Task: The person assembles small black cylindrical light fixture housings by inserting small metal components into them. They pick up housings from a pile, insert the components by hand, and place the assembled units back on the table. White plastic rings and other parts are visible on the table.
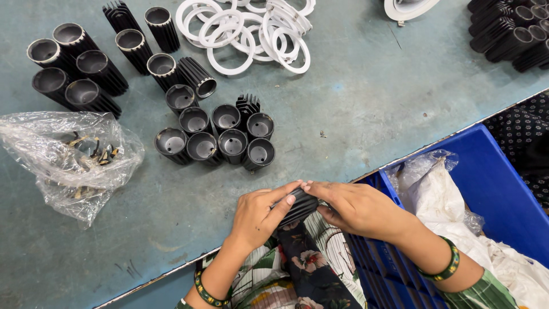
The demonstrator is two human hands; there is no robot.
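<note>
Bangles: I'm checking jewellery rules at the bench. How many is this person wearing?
2: one green bangle on the wrist of the left hand, one on that of the right hand; both hands grip a black finned housing. Sleeves might hide more.

Finned housings (220,134): black metal by appearance, matt outside, ribbed walls, dull grey inside. Rings (246,31): white plastic, smooth, slight gloss. Bag (68,154): thin clear plastic film, crinkled, shiny. Worktop (366,97): painted teal surface, matt, scuffed and stained. Crate (492,183): blue plastic, smooth, semi-gloss.
</note>
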